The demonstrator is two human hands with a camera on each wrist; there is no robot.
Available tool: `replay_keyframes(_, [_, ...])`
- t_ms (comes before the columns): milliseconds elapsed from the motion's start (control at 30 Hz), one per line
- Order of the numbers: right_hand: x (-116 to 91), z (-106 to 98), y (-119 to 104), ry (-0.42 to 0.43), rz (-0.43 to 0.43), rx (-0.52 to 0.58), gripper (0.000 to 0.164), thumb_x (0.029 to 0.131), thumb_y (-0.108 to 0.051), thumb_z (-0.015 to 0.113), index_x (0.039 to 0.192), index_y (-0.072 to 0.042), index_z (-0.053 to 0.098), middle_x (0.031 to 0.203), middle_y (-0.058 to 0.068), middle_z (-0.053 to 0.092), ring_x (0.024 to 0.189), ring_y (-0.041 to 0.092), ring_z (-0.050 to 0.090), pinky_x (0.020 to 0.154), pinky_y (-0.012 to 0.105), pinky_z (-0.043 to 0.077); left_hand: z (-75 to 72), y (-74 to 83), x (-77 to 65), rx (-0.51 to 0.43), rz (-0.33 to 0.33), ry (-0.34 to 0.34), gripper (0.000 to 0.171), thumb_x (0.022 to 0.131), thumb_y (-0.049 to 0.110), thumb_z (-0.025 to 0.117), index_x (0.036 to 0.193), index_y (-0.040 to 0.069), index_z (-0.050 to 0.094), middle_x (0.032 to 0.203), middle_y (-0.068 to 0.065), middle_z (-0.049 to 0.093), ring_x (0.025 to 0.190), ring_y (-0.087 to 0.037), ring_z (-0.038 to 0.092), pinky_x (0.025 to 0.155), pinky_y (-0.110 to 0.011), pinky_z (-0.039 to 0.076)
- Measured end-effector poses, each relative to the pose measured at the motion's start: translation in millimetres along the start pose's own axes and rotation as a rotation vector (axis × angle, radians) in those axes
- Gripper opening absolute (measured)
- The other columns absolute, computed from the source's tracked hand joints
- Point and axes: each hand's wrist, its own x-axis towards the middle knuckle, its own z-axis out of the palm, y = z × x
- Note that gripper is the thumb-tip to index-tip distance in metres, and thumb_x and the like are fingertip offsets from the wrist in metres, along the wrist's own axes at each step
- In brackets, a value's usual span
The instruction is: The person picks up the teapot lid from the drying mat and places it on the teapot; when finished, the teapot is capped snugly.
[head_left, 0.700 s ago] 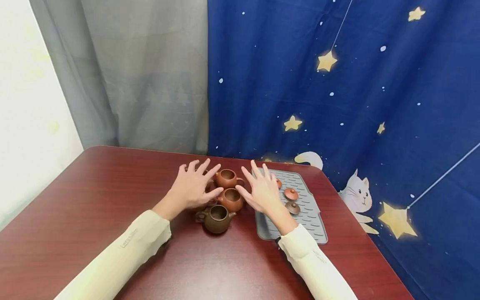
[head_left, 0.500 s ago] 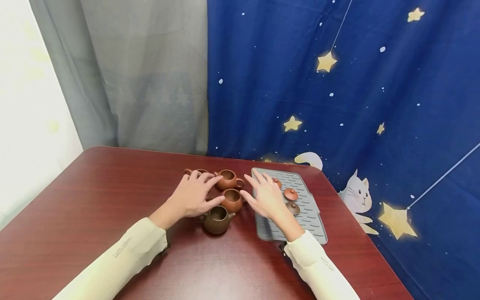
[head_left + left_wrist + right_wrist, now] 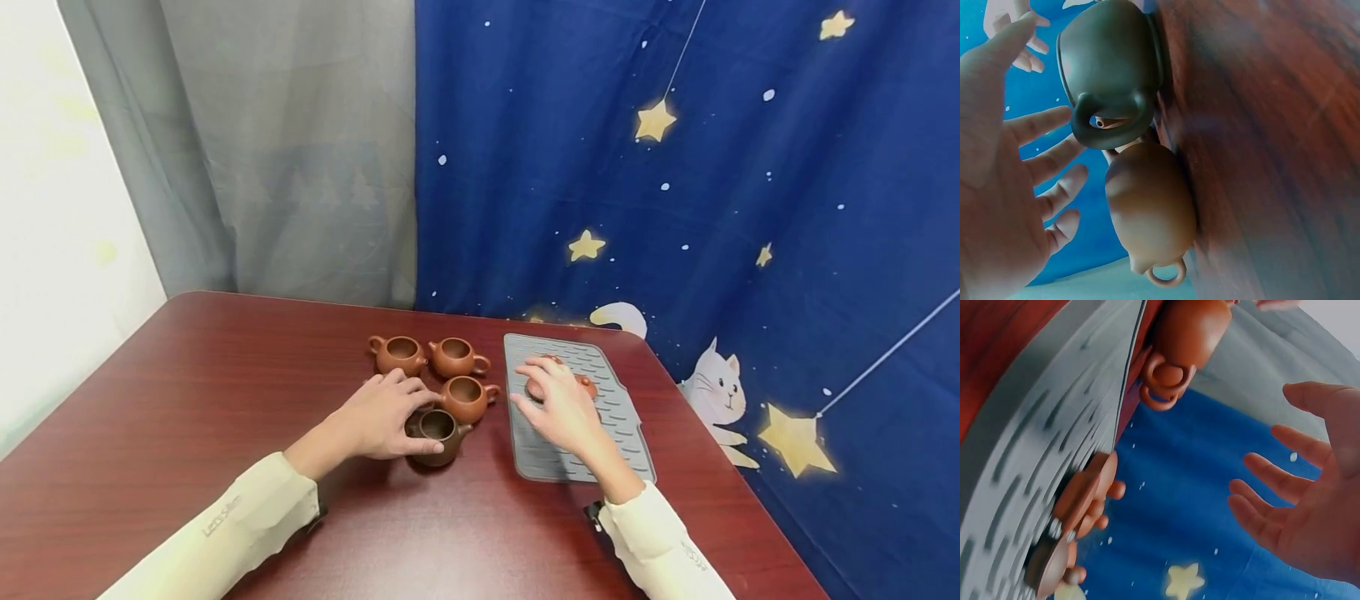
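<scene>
Grey plain fabric curtain [image 3: 300,150] and blue fabric curtain printed with yellow stars [image 3: 525,142], both hanging behind a glossy red-brown wood-grain table [image 3: 225,375].

Item: round dark olive-brown clay teapot [image 3: 450,440], lidless, standing upright on the table at the near side of a cluster. Its long axis is running left to right, the spout pointing to the person's right, the looped handle to the left.

Item: left hand [image 3: 384,414], fingers parted, pinching nothing, hovering about that handle; whether a fingertip is touching, one cannot tell.

Item: right hand [image 3: 562,410], fingers loosely bent and apart, hanging above a grey ribbed mat [image 3: 615,450].

Items: three round orange-brown clay teapots, all open-topped. Back left [image 3: 397,364], spout pointing right; back right [image 3: 452,365], spout pointing left; nearer one [image 3: 467,410], handle pointing right.

Items: orange-red clay lids [image 3: 587,385] and a dark brown clay lid [image 3: 1050,570], lying on the mat; overhead, the right hand is covering part of them.

Left wrist view: showing the dark handle's whole loop, plus a rounded orange-brown teapot body [image 3: 1150,206] close by, its identity unclear from overhead.

Right wrist view: showing the lids in profile, knobs pointing up, with a gap separating them from the fingers.
</scene>
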Motion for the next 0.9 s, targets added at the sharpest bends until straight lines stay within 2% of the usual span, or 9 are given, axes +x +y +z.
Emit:
replay_keyframes(133, [-8.7, -9.3, 15.7, 0.014, 0.052, 0.057, 0.035, 0.089, -0.029, 0.073, 0.121, -0.016, 0.070, 0.128, 0.007, 0.063, 0.115, 0.033, 0.058, 0.092, 0.052, 0.048, 1.1, -1.0, -1.5, 0.016, 0.022, -0.020, 0.065, 0.077, 0.071, 0.066, 0.121, 0.023, 0.069, 0.116, 0.004, 0.066, 0.110, -0.024, 0.053, 0.089, -0.049, 0.042])
replay_keyframes(300, [-17.6, -17.7, 38.2, -0.008, 0.109, 0.098, 0.035, 0.090, -0.022, 0.071, 0.123, -0.010, 0.069, 0.122, 0.010, 0.065, 0.108, 0.033, 0.061, 0.089, 0.052, 0.048, 0.8, -3.5, -2.8, 0.021, 0.029, -0.022, 0.058, 0.079, 0.063, 0.071, 0.119, 0.022, 0.070, 0.118, 0.004, 0.068, 0.115, -0.025, 0.054, 0.092, -0.052, 0.041])
replay_keyframes(567, [-28.8, -24.2, 66.8, -0.119, 0.278, 0.081, 0.033, 0.091, -0.022, 0.070, 0.122, -0.013, 0.069, 0.122, 0.008, 0.066, 0.110, 0.031, 0.062, 0.081, 0.053, 0.051, 1.6, -1.6, -3.8, -0.059, -0.036, -0.046, 0.054, 0.076, 0.056, 0.078, 0.116, 0.022, 0.070, 0.114, 0.005, 0.069, 0.116, -0.027, 0.055, 0.088, -0.053, 0.041])
replay_keyframes(733, [-31.2, -22.8, 87.3, -0.182, 0.323, 0.044, 0.033, 0.089, -0.019, 0.068, 0.120, -0.009, 0.069, 0.121, 0.012, 0.067, 0.098, 0.030, 0.064, 0.074, 0.049, 0.051, 1.3, 0.2, -2.5, -0.070, -0.055, -0.056, 0.054, 0.074, 0.055, 0.080, 0.116, 0.021, 0.071, 0.113, 0.006, 0.069, 0.114, -0.027, 0.056, 0.088, -0.054, 0.041])
replay_keyframes(900, [-33.2, -15.8, 106.4, -0.246, 0.338, 0.051, 0.029, 0.087, -0.014, 0.070, 0.114, -0.003, 0.070, 0.110, 0.015, 0.070, 0.101, 0.033, 0.064, 0.080, 0.050, 0.051, 1.7, 1.8, -1.7, -0.074, -0.067, -0.069, 0.054, 0.075, 0.056, 0.079, 0.116, 0.021, 0.070, 0.111, 0.006, 0.069, 0.110, -0.026, 0.058, 0.087, -0.057, 0.042])
